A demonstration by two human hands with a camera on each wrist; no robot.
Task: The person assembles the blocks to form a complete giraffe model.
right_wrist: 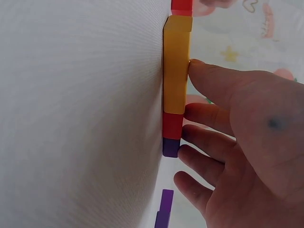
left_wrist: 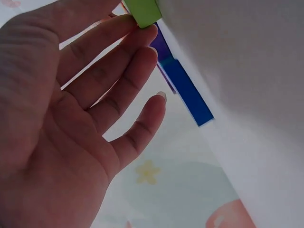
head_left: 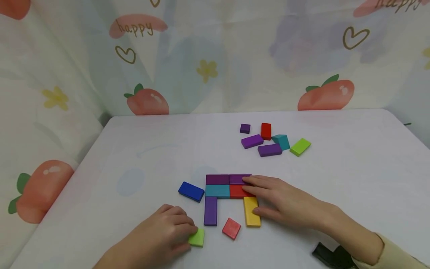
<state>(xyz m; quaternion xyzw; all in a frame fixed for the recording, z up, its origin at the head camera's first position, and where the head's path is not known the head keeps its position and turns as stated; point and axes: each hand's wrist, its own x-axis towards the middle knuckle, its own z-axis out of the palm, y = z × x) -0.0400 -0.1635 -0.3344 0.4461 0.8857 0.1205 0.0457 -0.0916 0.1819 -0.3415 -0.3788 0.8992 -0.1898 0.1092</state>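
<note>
At seven o'clock from a block arch (head_left: 217, 191) on a white surface (head_left: 346, 168), a person's left hand (head_left: 164, 231) pinches a lime block (head_left: 197, 238) in its grip, while the right hand (head_left: 289, 201), its grip relaxed, rests against the arch at three o'clock. Fitting pieces together appears to be the step in hand; the next move likely calls for a gentle slide, leaving the arch undisturbed.

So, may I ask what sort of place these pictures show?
Probably an indoor tabletop play corner, though I cannot be sure. The white table, the colourful blocks on it and the cloth-like backdrop printed with fruit and "happy" suggest this.
</note>
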